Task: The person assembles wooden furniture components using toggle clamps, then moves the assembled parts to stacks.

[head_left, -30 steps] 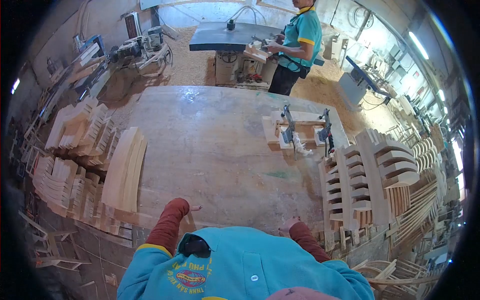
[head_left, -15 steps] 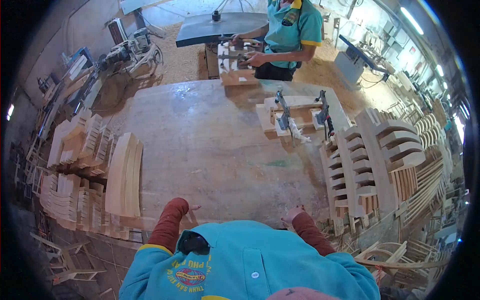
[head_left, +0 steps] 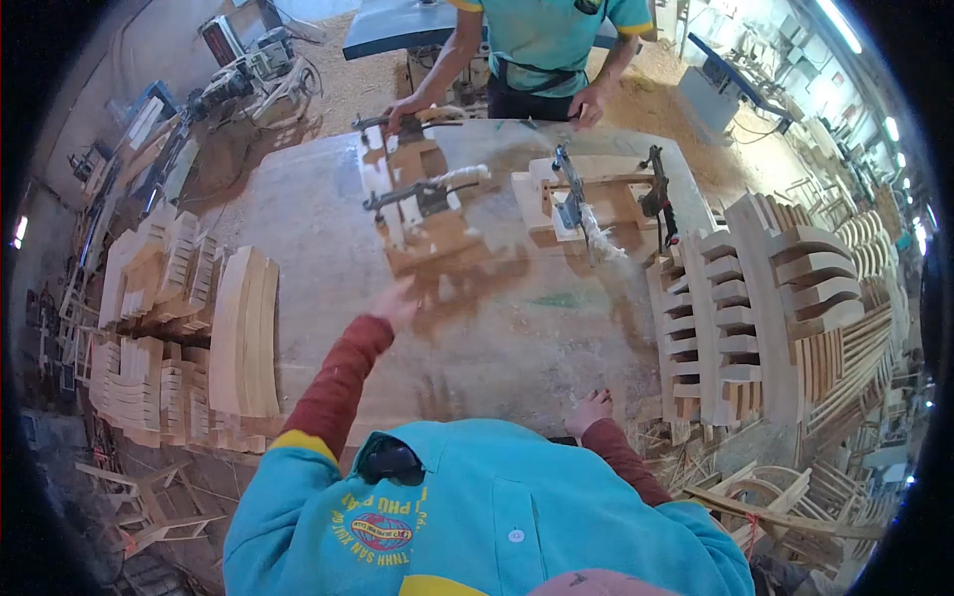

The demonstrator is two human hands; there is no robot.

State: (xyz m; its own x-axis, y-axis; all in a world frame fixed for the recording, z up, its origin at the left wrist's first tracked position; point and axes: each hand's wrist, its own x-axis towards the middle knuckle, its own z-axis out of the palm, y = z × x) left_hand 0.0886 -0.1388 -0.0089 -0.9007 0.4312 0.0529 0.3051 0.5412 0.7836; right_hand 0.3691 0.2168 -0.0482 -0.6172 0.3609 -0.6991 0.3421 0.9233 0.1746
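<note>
My left hand [head_left: 397, 304] reaches forward over the wooden table [head_left: 477, 368], just short of a wooden jig [head_left: 435, 244]. Motion blurs its fingers. Two dark clamps sit across that jig, the nearer clamp [head_left: 427, 197] with pale wrapping on its handle. A co-worker's hand [head_left: 405, 109] is at the jig's far end. My right hand [head_left: 590, 409] lies at the table's near edge, fingers loosely stretched, holding nothing. A second clamped wooden jig [head_left: 601, 199] rests toward the back right.
Stacked curved wooden parts [head_left: 245, 333] line the left side. Slatted wooden pieces [head_left: 730, 308] are piled at the right. Across the table stands the co-worker [head_left: 542, 50], whose other hand [head_left: 588, 103] is at the far edge. Machines and sawdust lie beyond.
The clamped jig has come from the co-worker's side onto the table, toward me and left. My left hand has reached forward to it. My right hand has stayed near the edge.
</note>
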